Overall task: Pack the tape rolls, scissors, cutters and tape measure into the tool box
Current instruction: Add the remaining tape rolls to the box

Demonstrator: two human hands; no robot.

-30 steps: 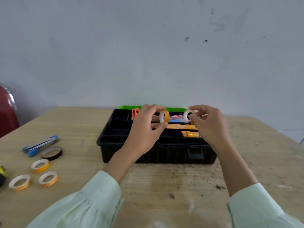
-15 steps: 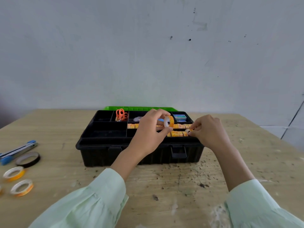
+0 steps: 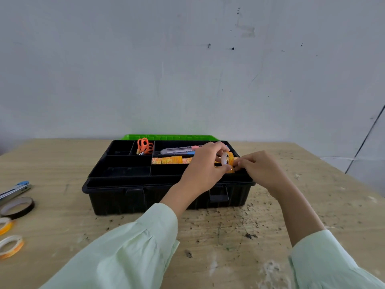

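My left hand (image 3: 203,165) pinches an orange tape roll (image 3: 227,161) upright over the right end of the tool box (image 3: 145,197). The curled fingertips of my right hand (image 3: 260,170) meet the roll; I cannot tell if they grip it.

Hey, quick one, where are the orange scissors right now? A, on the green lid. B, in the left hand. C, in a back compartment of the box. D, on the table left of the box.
C: the scissors stand in a compartment in the back row of the open box, with their orange handles up, and neither hand touches them.
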